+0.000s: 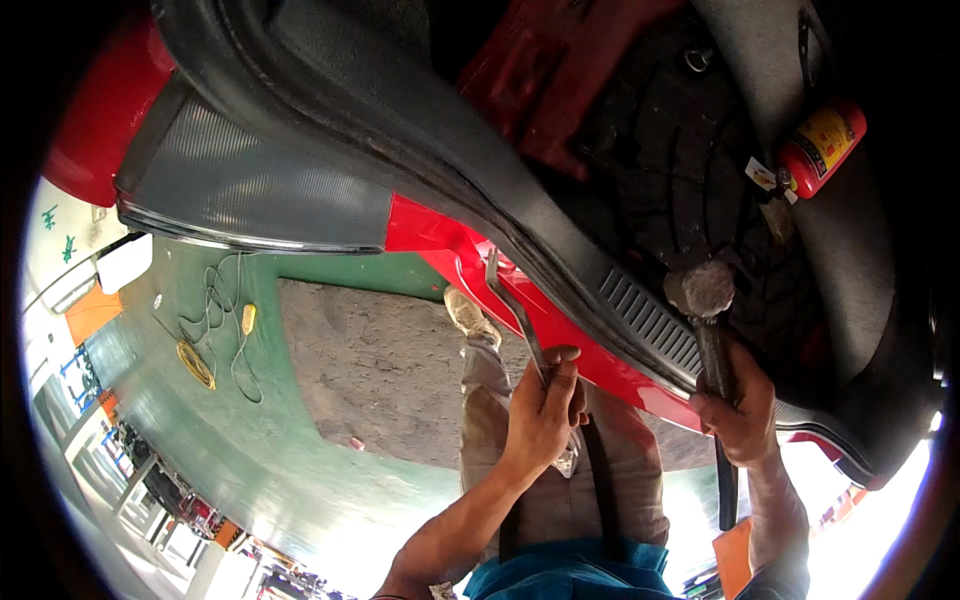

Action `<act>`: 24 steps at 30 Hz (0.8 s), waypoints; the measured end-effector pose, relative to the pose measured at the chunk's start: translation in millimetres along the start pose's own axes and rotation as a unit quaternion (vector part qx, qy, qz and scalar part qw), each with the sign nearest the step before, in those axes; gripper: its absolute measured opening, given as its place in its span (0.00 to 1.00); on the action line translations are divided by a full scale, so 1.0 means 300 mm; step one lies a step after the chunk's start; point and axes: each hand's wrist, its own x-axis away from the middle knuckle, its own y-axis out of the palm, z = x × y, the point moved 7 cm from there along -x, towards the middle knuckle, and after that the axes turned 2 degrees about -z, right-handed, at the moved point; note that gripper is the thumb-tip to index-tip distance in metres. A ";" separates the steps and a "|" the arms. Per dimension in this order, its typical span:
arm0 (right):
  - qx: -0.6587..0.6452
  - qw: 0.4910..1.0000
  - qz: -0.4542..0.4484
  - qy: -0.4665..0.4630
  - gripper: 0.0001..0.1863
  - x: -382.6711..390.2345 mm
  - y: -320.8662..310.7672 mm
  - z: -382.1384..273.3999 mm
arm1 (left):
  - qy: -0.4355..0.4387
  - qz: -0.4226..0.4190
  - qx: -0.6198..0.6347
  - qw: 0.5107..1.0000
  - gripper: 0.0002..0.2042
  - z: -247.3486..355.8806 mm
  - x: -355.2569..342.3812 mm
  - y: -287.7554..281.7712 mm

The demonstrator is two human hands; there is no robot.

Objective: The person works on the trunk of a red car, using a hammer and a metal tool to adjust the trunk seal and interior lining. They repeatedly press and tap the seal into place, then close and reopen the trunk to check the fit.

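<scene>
My left hand (pixel 540 412) is closed around a bent metal pry bar (pixel 517 312). The bar's far tip meets the red car body panel (pixel 415 226), where the surface looks creased, just below the black trunk sill trim (pixel 652 335). Over on the right, my right hand (pixel 742 412) grips a hammer (pixel 703 290) by its dark handle. Its round, worn metal head is up above the trunk opening's edge, apart from the bar. Part of the pry bar's lower end is hidden by my left hand.
A red fire extinguisher (pixel 822 150) lies inside the trunk at right. The car's ribbed grey lamp (pixel 250 185) is at upper left. My shoe (pixel 468 315) stands at a grey floor mat (pixel 350 375); a loose cable (pixel 208 318) lies on the green floor.
</scene>
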 end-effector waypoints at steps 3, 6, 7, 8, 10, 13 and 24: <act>0.045 0.998 -0.023 -0.026 0.33 0.012 -0.003 0.035 | -0.039 0.001 0.005 0.999 0.13 0.011 -0.007 0.021; 0.039 0.999 -0.021 -0.018 0.33 0.018 0.017 0.018 | -0.062 -0.021 0.027 0.997 0.13 0.009 -0.019 0.035; 0.037 0.999 -0.022 -0.012 0.34 0.021 0.022 0.013 | -0.065 -0.034 0.039 0.997 0.13 0.010 -0.019 0.040; 0.037 0.999 -0.023 -0.006 0.35 0.025 0.028 0.008 | -0.067 -0.047 0.053 0.995 0.12 0.012 -0.020 0.045; 0.037 0.999 -0.017 -0.015 0.36 0.032 0.037 0.002 | -0.062 -0.056 0.042 0.996 0.11 0.027 -0.019 0.060; 0.029 0.999 -0.011 0.019 0.38 0.034 0.069 -0.049 | -0.059 -0.068 0.007 0.996 0.10 0.057 -0.027 0.081; 0.151 0.988 -0.009 0.018 0.32 0.073 0.225 -0.251 | 0.055 -0.001 -0.099 0.994 0.13 0.035 -0.041 0.069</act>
